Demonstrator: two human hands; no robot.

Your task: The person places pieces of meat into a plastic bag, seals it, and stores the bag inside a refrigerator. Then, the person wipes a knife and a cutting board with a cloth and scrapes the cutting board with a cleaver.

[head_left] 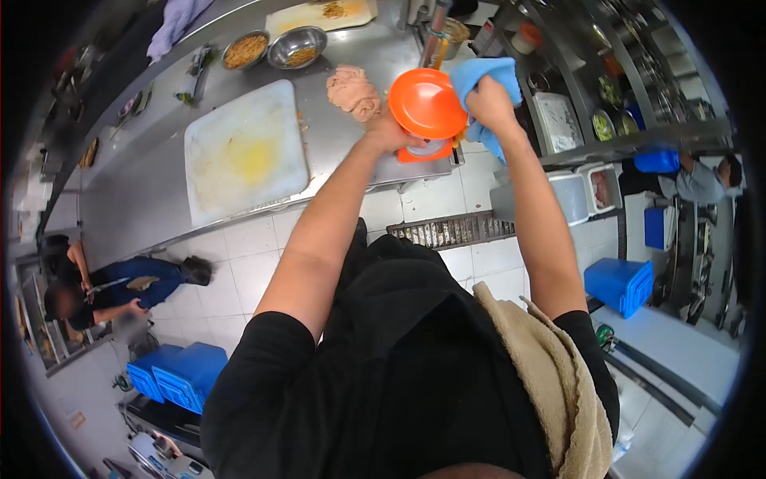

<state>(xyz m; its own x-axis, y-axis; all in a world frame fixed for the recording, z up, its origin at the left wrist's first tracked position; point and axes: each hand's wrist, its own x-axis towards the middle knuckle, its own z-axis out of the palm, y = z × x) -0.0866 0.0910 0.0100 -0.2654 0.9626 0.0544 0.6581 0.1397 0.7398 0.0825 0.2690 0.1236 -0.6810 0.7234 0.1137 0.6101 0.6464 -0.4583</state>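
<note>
An orange shallow dish (428, 102) is tilted above an orange base (424, 152) with a pale part, which looks like a kitchen scale, at the table's corner. My left hand (388, 132) grips the near left edge of the dish, its fingers partly hidden beneath it. In my right hand (489, 102) is a bunched blue cloth (499, 76), held against the dish's right side. A pinkish folded lump (353, 90), like raw meat or dough, lies on the steel table just left of the dish.
On the steel table (136, 180) are a yellow-stained white cutting board (246, 152) and two metal bowls (297, 48) of shredded food. A floor drain grate (452, 230) and bins (568, 195) are nearby. Co-workers stand at left (136, 283) and far right (702, 180).
</note>
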